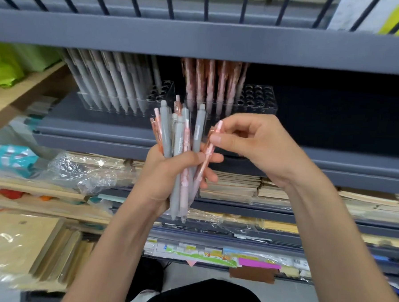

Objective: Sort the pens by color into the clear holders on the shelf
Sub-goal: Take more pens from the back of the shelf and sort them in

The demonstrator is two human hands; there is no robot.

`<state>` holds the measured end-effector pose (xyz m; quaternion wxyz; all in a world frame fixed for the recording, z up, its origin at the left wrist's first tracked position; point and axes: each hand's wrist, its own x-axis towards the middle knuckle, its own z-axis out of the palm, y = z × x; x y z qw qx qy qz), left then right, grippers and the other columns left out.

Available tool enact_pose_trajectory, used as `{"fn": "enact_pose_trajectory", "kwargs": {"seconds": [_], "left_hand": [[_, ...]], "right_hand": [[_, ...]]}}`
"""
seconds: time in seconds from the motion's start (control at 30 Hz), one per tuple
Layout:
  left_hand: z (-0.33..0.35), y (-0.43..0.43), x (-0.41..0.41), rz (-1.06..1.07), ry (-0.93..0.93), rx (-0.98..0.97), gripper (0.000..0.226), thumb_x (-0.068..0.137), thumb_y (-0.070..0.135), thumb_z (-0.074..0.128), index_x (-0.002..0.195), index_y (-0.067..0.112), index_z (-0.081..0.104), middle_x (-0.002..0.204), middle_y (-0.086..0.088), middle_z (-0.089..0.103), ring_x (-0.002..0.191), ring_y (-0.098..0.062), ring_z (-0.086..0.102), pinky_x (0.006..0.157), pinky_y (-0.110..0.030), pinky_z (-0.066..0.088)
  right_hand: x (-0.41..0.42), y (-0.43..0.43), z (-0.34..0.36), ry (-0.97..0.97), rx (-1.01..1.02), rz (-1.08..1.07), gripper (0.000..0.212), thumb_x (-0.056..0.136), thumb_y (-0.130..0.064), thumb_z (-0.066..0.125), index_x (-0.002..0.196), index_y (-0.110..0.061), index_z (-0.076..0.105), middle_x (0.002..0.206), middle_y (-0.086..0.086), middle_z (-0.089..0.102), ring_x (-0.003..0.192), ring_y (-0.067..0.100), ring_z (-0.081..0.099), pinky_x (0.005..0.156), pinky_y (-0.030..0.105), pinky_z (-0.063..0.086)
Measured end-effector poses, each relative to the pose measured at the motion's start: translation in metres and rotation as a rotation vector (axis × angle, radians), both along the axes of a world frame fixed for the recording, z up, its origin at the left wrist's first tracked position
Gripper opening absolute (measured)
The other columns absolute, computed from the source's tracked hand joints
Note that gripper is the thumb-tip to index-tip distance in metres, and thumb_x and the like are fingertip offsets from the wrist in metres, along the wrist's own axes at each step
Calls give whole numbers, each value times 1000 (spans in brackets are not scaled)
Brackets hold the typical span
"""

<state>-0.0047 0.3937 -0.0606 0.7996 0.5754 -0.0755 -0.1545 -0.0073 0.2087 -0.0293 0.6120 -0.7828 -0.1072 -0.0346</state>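
Note:
My left hand (167,172) grips a bundle of grey and pink pens (179,149), held upright in front of the shelf. My right hand (252,144) pinches the top of one pink pen (207,156) at the bundle's right side. On the shelf behind stand two clear holders. The left holder (127,101) carries several grey pens (114,81) and has free holes at its right end. The right holder (256,100) carries several pink patterned pens (211,82), with free holes on its right.
A grey shelf board (200,37) hangs low over the holders. Lower shelves hold stacked notebooks (233,187) in plastic wrap and stationery packs (211,255). Green packets (4,69) and a wooden shelf (23,91) sit at the left. The shelf right of the pink holder is dark.

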Motion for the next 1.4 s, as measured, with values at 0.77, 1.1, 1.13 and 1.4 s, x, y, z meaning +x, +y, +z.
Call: {"fn": "enact_pose_trajectory", "kwargs": {"seconds": [0.77,1.1,1.13,1.4], "left_hand": [[-3,21,2,312,41,-205,18,89,-5,60,105,2,54,89,-22,76,65,-27,73,58,-31,59],[-6,32,0,268,25,-169,27,78,6,65,100,6,50,96,-24,76,64,-27,72,57,-30,58],[-6,32,-1,262,26,-164,27,78,6,66,101,4,50,96,-24,76,65,-27,72,57,-30,58],[-8,31,-1,274,14,-122,10,90,-4,60,99,1,57,90,-18,77,67,-24,74,57,-29,58]], "right_hand": [[42,-40,10,-485,421,-765,21,82,6,44,91,-11,52,73,-4,66,62,19,63,65,37,56],[71,-28,22,-333,-507,-733,49,91,-30,39,121,1,60,123,23,62,118,38,55,109,40,36],[73,-26,24,-348,-579,-705,45,96,-28,41,127,1,57,129,22,58,123,37,51,110,34,31],[82,-16,31,-314,-624,-613,28,102,-13,37,121,-2,56,118,18,59,108,29,53,80,11,23]]}}
